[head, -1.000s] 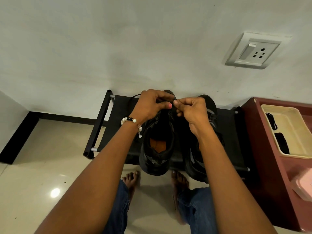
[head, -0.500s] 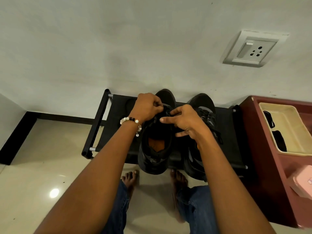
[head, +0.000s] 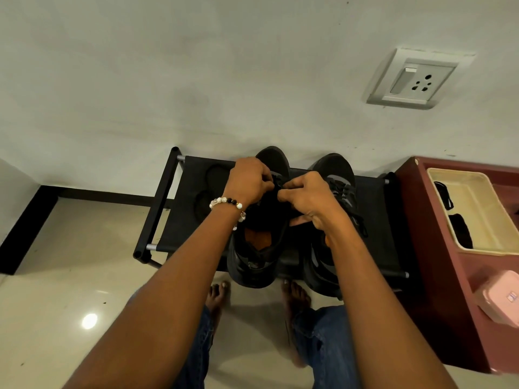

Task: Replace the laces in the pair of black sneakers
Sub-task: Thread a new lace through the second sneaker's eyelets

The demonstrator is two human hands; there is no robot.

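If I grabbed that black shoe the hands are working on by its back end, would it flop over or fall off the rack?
The left sneaker looks chunky with a thick sole, so it would probably stay stiff, not flop. Its heel already overhangs the front of the shoe rack, so a pull might tip it off. The left hand and right hand pinching near its laces likely steady it.

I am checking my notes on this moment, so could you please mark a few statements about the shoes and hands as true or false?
1. Both hands work at the left sneaker. True.
2. The right sneaker lies on the floor. False: it sits on the black rack.
3. The left hand wears a beaded bracelet at its wrist. True.
4. The right hand rests in the cream tray. False: its fingers are curled at the left sneaker's lacing.
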